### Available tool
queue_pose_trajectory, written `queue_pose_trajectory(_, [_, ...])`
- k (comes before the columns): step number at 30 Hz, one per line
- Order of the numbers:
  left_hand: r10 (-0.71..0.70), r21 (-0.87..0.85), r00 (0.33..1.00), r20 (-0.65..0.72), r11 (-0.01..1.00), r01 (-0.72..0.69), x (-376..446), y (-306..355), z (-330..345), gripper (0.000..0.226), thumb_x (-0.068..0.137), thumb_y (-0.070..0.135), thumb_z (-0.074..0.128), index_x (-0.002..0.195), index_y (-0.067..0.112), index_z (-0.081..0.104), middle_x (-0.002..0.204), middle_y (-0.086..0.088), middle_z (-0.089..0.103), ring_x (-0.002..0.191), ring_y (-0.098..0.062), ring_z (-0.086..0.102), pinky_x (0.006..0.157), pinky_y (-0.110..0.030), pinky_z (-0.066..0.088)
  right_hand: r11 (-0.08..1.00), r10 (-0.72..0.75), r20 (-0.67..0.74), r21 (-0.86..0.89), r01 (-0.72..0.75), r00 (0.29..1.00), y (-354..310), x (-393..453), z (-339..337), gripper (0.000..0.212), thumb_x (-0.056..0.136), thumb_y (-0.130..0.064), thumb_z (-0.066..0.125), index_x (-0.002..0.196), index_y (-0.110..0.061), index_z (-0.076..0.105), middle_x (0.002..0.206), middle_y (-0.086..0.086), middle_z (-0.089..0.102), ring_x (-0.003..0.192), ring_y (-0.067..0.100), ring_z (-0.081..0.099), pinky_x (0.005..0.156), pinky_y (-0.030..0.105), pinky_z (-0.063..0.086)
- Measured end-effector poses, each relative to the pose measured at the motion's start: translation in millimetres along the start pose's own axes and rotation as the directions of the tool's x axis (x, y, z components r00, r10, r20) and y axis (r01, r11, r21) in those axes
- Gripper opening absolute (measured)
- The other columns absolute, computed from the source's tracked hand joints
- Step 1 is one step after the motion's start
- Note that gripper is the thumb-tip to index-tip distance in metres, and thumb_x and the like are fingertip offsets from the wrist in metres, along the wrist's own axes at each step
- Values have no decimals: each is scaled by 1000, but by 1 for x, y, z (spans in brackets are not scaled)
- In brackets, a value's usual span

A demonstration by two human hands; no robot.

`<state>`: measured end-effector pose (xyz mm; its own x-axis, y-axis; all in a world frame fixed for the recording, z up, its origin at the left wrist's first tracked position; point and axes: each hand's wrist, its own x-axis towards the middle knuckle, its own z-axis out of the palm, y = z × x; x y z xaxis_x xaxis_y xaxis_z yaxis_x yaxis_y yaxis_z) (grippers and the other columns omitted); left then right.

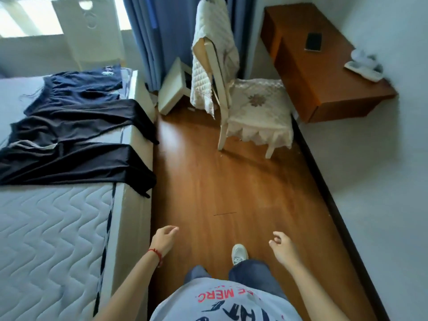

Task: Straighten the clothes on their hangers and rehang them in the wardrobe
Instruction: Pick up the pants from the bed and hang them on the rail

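Dark clothes (76,126) lie spread flat across a bare quilted mattress (46,228) at the left of a bedroom, seen from a head-worn camera: a navy garment with a small pale logo sits nearest the headboard, and two black pieces below it drape their ends over the bed's edge toward the wooden floor (231,193). Whether any hanger sits under the fabric cannot be made out. A person stands in the aisle beside the bed, left hand (165,238) and right hand (283,247) both held low over the floor, fingers loosely curled and holding nothing; a red cord circles the left wrist. Ahead, a chair (252,107) with a cream quilted cover stands near a wooden tabletop (324,72) carrying a dark phone (313,41) and a blurred white object. Blue curtains (162,31) hang behind. The far side of the bed is cut off by the frame.
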<state>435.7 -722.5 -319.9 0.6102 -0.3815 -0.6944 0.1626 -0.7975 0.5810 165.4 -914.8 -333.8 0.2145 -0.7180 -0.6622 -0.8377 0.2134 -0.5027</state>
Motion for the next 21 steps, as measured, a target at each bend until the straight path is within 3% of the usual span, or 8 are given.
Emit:
queue_pose_trajectory(5, [-109,-171,991,-83,981,94,8,28,4,23,93,21,50,104,8,64,99,-10,65,97,-26,60,92,-38,46,974,-135,94,-171,149,986,-94,64,-36,38,91,-19,52,128,-12,52,125,10,58,116,26,53,91,27,40])
queue_pose_trajectory(11, [-232,-337,958,-171,927,165,41,42,-13,24,94,20,48,105,6,63,96,-10,64,90,-22,58,84,-33,45,926,-268,196,-216,308,943,-200,126,-27,36,91,-17,52,126,-10,54,120,12,60,116,27,51,92,26,37])
queue_pose_trajectory(14, [-273,-381,941,-202,907,182,79,55,-38,23,94,21,48,105,8,63,97,-10,65,89,-22,59,71,-28,46,905,-295,242,-241,352,924,-251,160,-9,35,91,-17,53,125,-10,54,120,12,61,116,27,51,93,27,38])
queue_pose_trajectory(18, [-298,-437,926,-232,882,175,148,84,-86,24,93,21,49,106,6,63,96,-11,66,94,-27,62,80,-36,49,881,-315,281,-269,390,907,-322,205,17,34,90,-17,53,124,-10,55,118,12,62,114,27,53,91,26,38])
queue_pose_trajectory(21, [-281,-459,933,-223,875,154,195,122,-123,18,92,19,50,94,11,65,91,-11,66,87,-25,61,75,-31,46,861,-323,302,-301,411,897,-374,231,31,34,89,-17,55,122,-9,57,114,13,63,112,28,54,92,28,39])
